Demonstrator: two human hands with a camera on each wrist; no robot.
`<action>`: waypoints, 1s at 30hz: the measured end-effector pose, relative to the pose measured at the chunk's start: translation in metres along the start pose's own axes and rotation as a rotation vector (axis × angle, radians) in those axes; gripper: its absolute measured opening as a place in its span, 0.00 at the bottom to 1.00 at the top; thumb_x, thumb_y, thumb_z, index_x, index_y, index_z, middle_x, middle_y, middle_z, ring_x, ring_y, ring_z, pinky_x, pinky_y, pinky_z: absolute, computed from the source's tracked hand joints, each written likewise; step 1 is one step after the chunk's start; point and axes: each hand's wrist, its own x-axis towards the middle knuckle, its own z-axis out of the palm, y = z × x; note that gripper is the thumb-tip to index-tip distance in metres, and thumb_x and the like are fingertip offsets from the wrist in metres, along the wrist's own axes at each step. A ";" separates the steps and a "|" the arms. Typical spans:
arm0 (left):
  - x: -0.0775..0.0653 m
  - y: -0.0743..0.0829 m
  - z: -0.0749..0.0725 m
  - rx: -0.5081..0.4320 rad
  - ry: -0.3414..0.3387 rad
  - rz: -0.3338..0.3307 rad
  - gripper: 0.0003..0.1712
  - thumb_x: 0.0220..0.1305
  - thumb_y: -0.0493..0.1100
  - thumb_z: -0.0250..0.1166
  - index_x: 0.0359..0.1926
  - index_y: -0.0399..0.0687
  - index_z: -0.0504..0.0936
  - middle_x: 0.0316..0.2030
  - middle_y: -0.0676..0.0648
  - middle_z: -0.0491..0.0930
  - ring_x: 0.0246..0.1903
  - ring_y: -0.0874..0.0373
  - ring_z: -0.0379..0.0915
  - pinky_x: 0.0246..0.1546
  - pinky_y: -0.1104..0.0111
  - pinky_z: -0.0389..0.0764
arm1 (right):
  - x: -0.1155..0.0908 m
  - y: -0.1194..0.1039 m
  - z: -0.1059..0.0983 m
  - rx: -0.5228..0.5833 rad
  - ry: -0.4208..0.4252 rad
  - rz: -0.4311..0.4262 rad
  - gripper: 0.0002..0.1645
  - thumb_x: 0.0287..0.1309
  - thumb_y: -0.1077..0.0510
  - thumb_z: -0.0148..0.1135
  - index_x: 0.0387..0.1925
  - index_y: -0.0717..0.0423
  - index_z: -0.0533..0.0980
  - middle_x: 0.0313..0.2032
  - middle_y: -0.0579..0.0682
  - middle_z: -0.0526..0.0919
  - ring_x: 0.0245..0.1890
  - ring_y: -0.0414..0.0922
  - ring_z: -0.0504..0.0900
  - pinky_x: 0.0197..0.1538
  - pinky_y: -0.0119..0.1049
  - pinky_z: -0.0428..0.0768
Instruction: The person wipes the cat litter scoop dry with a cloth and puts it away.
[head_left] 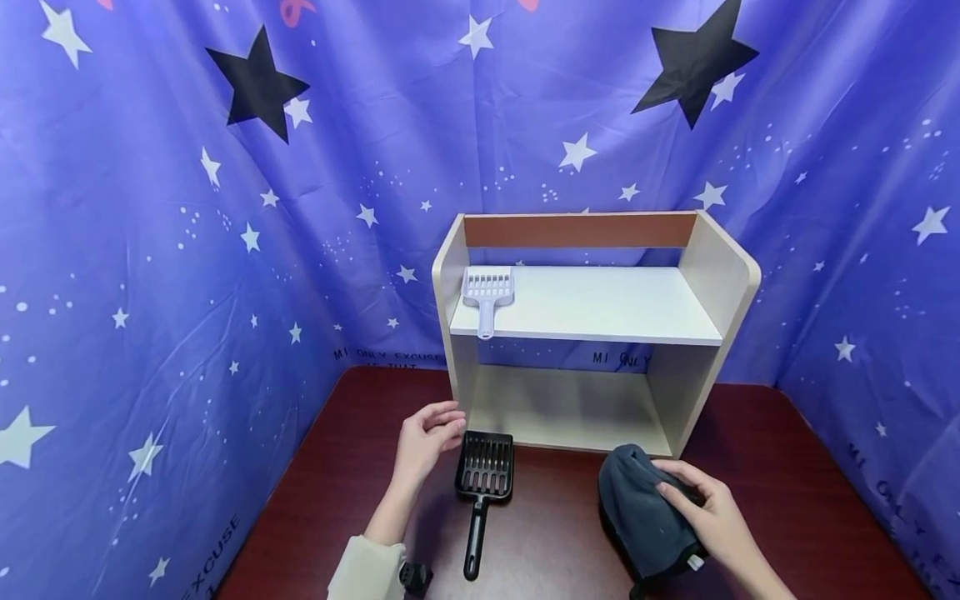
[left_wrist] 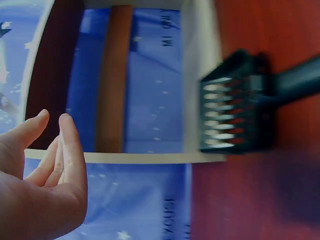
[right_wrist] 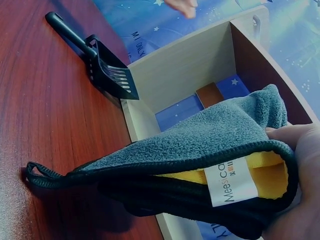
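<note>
My right hand [head_left: 712, 508] grips a folded grey-blue cloth [head_left: 645, 512] between thumb and fingers. Seen from the right wrist, the cloth [right_wrist: 200, 132] has a yellow underside, dark edging, a white label and a corner loop. My left hand [head_left: 427, 442] is raised, its fingers loosely bent and holding nothing. Just to its right lies a black slotted litter scoop [head_left: 486, 467] on the table, handle towards me. The left wrist view shows the scoop [left_wrist: 232, 110] apart from the left hand [left_wrist: 50, 185].
Behind the hands stands a two-level shelf [head_left: 600, 308] with pale side walls. A light lavender slotted scoop [head_left: 489, 292] lies on its upper board at the left. The dark red table [head_left: 555, 533] is bordered by a blue star-patterned curtain [head_left: 150, 292].
</note>
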 end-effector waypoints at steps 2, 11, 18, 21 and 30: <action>-0.005 -0.011 -0.004 -0.004 -0.014 -0.032 0.21 0.62 0.29 0.65 0.56 0.26 0.78 0.47 0.28 0.84 0.33 0.68 0.84 0.36 0.69 0.88 | 0.001 0.000 0.000 -0.004 -0.001 0.006 0.15 0.63 0.70 0.60 0.51 0.64 0.79 0.46 0.23 0.83 0.40 0.25 0.84 0.38 0.22 0.82; -0.029 -0.053 -0.020 0.078 -0.112 -0.140 0.24 0.62 0.34 0.67 0.56 0.21 0.75 0.44 0.30 0.85 0.36 0.62 0.85 0.38 0.63 0.89 | 0.001 0.001 0.000 -0.011 -0.012 0.014 0.16 0.63 0.70 0.61 0.52 0.64 0.79 0.46 0.23 0.83 0.39 0.26 0.84 0.37 0.23 0.82; -0.043 -0.077 -0.026 0.094 -0.203 -0.203 0.25 0.63 0.34 0.67 0.55 0.18 0.74 0.43 0.30 0.85 0.37 0.58 0.85 0.42 0.58 0.88 | 0.000 0.002 0.000 -0.021 -0.012 0.033 0.16 0.63 0.70 0.61 0.52 0.63 0.79 0.46 0.23 0.83 0.38 0.26 0.84 0.36 0.24 0.82; -0.049 -0.085 -0.027 0.091 -0.225 -0.220 0.24 0.62 0.33 0.67 0.54 0.18 0.74 0.41 0.31 0.86 0.36 0.58 0.85 0.42 0.57 0.89 | -0.001 0.003 0.000 -0.031 -0.016 0.043 0.16 0.63 0.69 0.61 0.53 0.62 0.79 0.45 0.23 0.83 0.38 0.27 0.84 0.35 0.24 0.82; -0.063 -0.105 -0.026 0.034 -0.281 -0.252 0.23 0.58 0.28 0.67 0.52 0.15 0.74 0.41 0.29 0.85 0.34 0.60 0.84 0.40 0.60 0.89 | 0.001 0.007 0.002 -0.009 -0.024 0.036 0.17 0.62 0.70 0.61 0.53 0.63 0.78 0.45 0.24 0.84 0.38 0.27 0.84 0.36 0.23 0.82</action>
